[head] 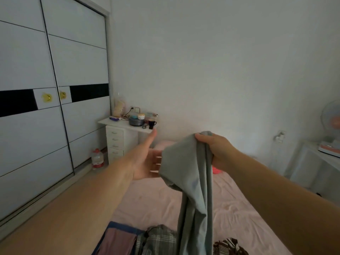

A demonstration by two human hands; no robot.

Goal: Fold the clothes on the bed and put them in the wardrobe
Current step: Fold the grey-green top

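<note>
The right hand [215,151] holds a grey garment [193,181] up over the bed [230,208], fingers curled round its bunched top edge. From that grip the cloth hangs almost straight down, long axis vertical, its lower end running out of the bottom of the view. A fold bulges out to the left near the top. The left hand [147,162] is beside that fold, palm turned toward it, thumb up and fingers straight, their tips at or just behind the edge of the cloth; it grips nothing.

On the pink bed sheet below lie a plaid garment [156,240], a mauve piece on blue cloth [117,240] and a dark striped piece [230,246]; a small red thing [217,170] lies farther up the bed. The wardrobe [46,107] stands to the left with both sliding doors closed, a strip of floor between it and the bed. Beside it a white desk [117,124] carries a pot [136,121], a dark cup [151,123] and small items. A water bottle [97,159] stands on the floor at its foot. A fan [331,122] is at the far right.
</note>
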